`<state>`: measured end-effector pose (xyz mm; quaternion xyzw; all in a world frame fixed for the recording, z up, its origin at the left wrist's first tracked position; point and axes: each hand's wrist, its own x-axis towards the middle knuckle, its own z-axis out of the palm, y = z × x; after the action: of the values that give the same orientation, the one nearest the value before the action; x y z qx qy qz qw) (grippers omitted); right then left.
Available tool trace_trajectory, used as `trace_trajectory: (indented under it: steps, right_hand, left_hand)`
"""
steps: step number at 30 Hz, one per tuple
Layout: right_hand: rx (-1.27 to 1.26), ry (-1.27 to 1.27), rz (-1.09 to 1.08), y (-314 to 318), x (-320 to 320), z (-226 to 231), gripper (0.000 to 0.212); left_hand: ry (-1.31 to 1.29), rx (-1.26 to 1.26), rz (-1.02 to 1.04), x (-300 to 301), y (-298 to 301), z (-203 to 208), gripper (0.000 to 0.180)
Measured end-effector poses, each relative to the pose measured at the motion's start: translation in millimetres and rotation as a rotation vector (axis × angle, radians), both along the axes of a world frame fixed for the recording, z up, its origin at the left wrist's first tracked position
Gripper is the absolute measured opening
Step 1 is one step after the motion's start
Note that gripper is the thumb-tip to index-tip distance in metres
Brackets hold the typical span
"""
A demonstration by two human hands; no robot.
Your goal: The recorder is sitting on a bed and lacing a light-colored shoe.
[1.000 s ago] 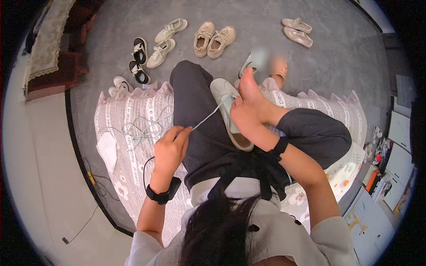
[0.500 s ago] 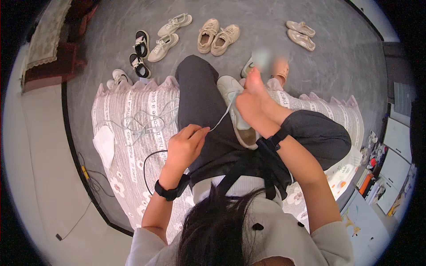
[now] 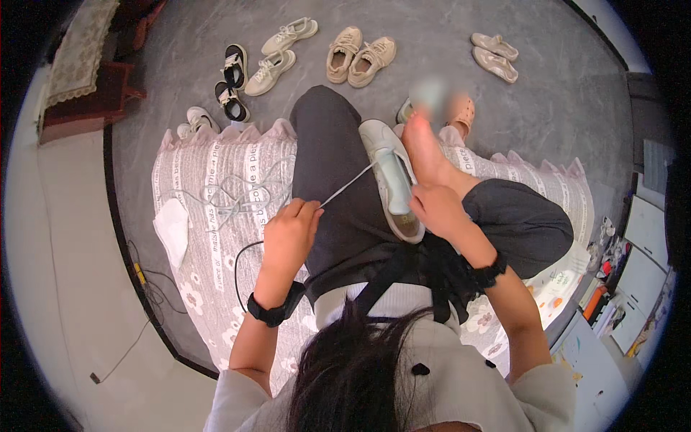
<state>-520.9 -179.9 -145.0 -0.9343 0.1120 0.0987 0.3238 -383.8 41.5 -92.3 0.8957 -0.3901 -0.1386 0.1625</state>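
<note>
A white shoe [image 3: 372, 138] rests on my lap, toe away from me. Its pale tongue [image 3: 394, 176] is visible in the opening. Between the thumb and fingers of my left hand [image 3: 288, 236] is a light shoelace [image 3: 347, 186], stretched taut to the shoe's upper. My right hand [image 3: 440, 210] has its fingers curled at the shoe's right side near the heel opening; its fingertips are partly hidden. More loose pale lace [image 3: 234, 200] lies in loops on the patterned cloth left of my leg.
Several pairs of shoes stand on the grey floor, among them beige sneakers [image 3: 373, 62], black-and-white shoes [image 3: 234, 66] and pale flats [image 3: 494, 46]. A white cloth piece [image 3: 171, 230] lies at the left of the patterned cloth [image 3: 209, 281]. A black cable [image 3: 237, 270] runs by my left wrist.
My right hand has come back from the front of the shoe to its heel side, uncovering the tongue. My left hand has moved slightly left, and the lace is now straight.
</note>
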Motion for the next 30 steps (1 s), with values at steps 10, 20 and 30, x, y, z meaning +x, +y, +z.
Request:
trace_trajectory:
  steps: [10,20,30]
  right_hand:
    - [0.245,0.042,-0.101,1.3,-77.9,67.7,0.011]
    - [0.345,0.188,-0.247,16.1,-159.2,128.0,0.006]
    - [0.379,0.565,-0.293,29.6,-192.8,143.4,0.011]
  left_hand:
    - [-0.162,-0.040,-0.197,14.5,-45.2,-9.6,0.008]
    - [-0.178,-0.107,-0.463,36.7,-137.3,-73.6,0.010]
    - [-0.174,0.070,-0.537,43.7,-145.3,-84.4,0.010]
